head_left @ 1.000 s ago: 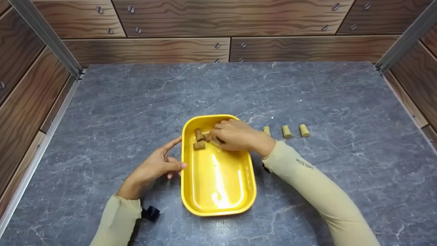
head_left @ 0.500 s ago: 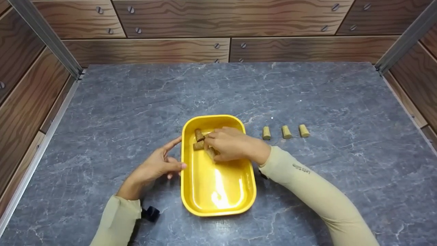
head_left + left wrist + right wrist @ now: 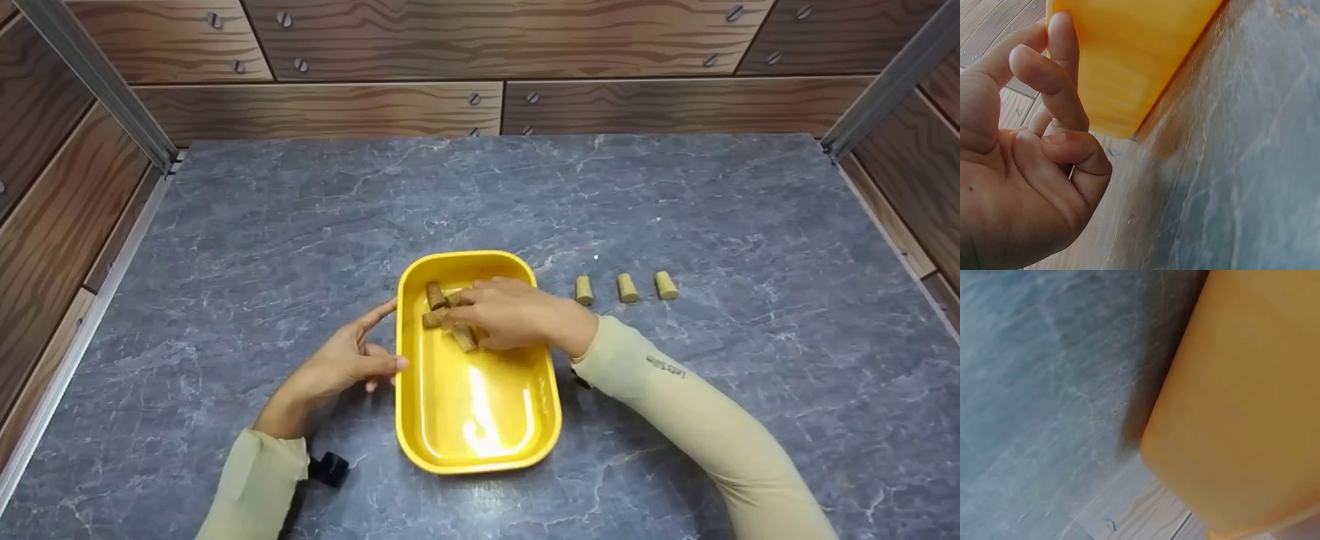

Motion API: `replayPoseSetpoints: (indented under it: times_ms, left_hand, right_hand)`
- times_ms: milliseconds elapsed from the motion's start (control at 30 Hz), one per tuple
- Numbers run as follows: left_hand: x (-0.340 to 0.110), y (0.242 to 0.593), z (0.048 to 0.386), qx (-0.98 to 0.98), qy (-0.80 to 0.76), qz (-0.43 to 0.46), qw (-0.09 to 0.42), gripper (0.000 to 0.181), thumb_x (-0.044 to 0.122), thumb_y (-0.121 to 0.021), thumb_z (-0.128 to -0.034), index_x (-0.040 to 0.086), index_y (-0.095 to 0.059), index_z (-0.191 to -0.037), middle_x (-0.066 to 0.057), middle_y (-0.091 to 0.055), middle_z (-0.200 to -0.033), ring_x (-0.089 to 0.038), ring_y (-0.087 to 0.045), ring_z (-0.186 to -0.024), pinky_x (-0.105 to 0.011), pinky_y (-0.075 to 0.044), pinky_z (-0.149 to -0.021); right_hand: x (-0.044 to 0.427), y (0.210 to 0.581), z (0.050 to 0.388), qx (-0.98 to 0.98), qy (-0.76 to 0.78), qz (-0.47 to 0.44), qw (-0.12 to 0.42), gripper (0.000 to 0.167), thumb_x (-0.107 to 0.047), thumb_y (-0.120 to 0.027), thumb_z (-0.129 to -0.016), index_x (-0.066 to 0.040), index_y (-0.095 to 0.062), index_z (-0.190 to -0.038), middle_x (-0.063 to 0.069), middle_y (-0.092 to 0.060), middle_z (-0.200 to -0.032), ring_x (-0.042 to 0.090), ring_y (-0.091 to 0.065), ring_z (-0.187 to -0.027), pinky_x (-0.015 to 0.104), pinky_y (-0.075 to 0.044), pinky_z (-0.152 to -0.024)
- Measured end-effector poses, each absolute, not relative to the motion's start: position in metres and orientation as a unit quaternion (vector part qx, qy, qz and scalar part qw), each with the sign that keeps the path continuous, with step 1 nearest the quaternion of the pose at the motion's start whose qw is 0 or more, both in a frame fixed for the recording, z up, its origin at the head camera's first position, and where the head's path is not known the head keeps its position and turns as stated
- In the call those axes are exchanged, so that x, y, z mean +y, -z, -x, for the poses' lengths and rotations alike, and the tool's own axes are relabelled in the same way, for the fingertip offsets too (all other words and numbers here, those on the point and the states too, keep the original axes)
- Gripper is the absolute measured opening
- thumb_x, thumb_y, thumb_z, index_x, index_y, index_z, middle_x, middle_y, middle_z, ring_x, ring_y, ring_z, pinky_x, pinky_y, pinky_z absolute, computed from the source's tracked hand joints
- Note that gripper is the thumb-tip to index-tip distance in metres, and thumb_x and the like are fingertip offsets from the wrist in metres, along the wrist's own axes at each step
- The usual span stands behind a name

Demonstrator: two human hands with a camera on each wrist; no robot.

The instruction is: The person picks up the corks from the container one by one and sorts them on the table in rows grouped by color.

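A grey, white-veined tabletop (image 3: 300, 210) spreads out in front of me, boxed in by wood-grain panels (image 3: 390, 37), with metal posts (image 3: 885, 86) at the far corners. On it sits the yellow tray (image 3: 450, 409), brown corks (image 3: 463, 339) towards its far end and three pale corks (image 3: 628, 288) in a row outside. The left hand (image 3: 341, 364) pinches the tray's rim; whether the right hand (image 3: 514, 313), over the brown corks, holds any, I cannot tell

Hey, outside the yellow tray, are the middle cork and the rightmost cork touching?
Apart. The head view shows a strip of bare gray tabletop between the middle cork and the rightmost cork.
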State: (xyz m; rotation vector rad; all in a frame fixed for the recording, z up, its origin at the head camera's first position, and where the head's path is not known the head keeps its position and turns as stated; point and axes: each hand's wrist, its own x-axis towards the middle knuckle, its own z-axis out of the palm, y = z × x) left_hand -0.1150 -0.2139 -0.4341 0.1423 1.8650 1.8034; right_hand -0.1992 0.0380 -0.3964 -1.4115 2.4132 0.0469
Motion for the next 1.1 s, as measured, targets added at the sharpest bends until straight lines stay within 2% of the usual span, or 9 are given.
replayPoseSetpoints:
  times_ms: [167, 367, 433, 600, 767, 1100]
  left_hand:
    - [-0.2140, 0.4333, 0.1146, 0.688, -0.672, -0.045, 0.270, 0.099, 0.013, -0.076, -0.0822, 0.016, -0.011, -0.156, 0.002, -0.070, -0.067, -0.006, -0.050, -0.045, -0.020, -0.046, -0.048]
    - [-0.2131, 0.4333, 0.1147, 0.688, -0.673, -0.042, 0.269, 0.100, 0.014, -0.077, -0.0817, 0.016, -0.011, -0.156, 0.002, -0.069, -0.066, -0.006, -0.050, -0.046, -0.019, -0.045, -0.048]
    - [-0.2129, 0.4327, 0.1146, 0.690, -0.671, -0.043, 0.267, 0.100, 0.015, -0.077, -0.0818, 0.016, -0.011, -0.156, 0.002, -0.069, -0.066, -0.006, -0.050, -0.046, -0.019, -0.045, -0.048]
    - [-0.2132, 0.4320, 0.1140, 0.693, -0.669, -0.042, 0.264, 0.099, 0.014, -0.077, -0.0819, 0.016, -0.011, -0.156, 0.002, -0.069, -0.066, -0.006, -0.049, -0.046, -0.020, -0.045, -0.048]
    - [-0.2129, 0.4320, 0.1141, 0.693, -0.669, -0.035, 0.267, 0.098, 0.012, -0.076, -0.0820, 0.017, -0.012, -0.156, 0.001, -0.068, -0.064, -0.006, -0.050, -0.046, -0.020, -0.046, -0.047]
    - [-0.2138, 0.4341, 0.1157, 0.691, -0.670, -0.049, 0.266, 0.099, 0.014, -0.076, -0.0823, 0.014, -0.011, -0.156, 0.003, -0.071, -0.068, -0.005, -0.051, -0.046, -0.021, -0.048, -0.047]
  right_hand:
    - [0.0371, 0.3978, 0.1986, 0.853, -0.013, 0.503, 0.140, 0.053, -0.008, -0.059, -0.088, -0.027, -0.055, -0.137, 0.006, -0.060, -0.129, 0.027, -0.055, -0.115, 0.043, -0.042, -0.105]
    - [0.0369, 0.3997, 0.1991, 0.852, -0.009, 0.509, 0.120, 0.054, -0.012, -0.063, -0.089, -0.030, -0.054, -0.138, 0.006, -0.063, -0.126, 0.027, -0.058, -0.112, 0.042, -0.045, -0.102]
    - [0.0374, 0.3996, 0.1992, 0.853, -0.013, 0.507, 0.122, 0.051, -0.014, -0.063, -0.089, -0.028, -0.055, -0.137, 0.005, -0.063, -0.127, 0.027, -0.058, -0.110, 0.042, -0.045, -0.101]
    - [0.0381, 0.3988, 0.1988, 0.851, -0.029, 0.513, 0.114, 0.028, -0.017, -0.063, -0.090, -0.017, -0.065, -0.118, 0.003, -0.063, -0.125, 0.026, -0.057, -0.101, 0.039, -0.047, -0.091]
    - [0.0392, 0.3992, 0.1980, 0.851, -0.030, 0.512, 0.109, 0.016, -0.024, -0.063, -0.091, -0.015, -0.066, -0.104, 0.004, -0.065, -0.120, 0.025, -0.059, -0.099, 0.039, -0.048, -0.088]
    - [0.0420, 0.4027, 0.1965, 0.868, -0.019, 0.486, 0.102, 0.028, -0.042, -0.057, -0.094, -0.014, -0.062, -0.093, 0.002, -0.065, -0.093, 0.024, -0.058, -0.086, 0.038, -0.046, -0.076]
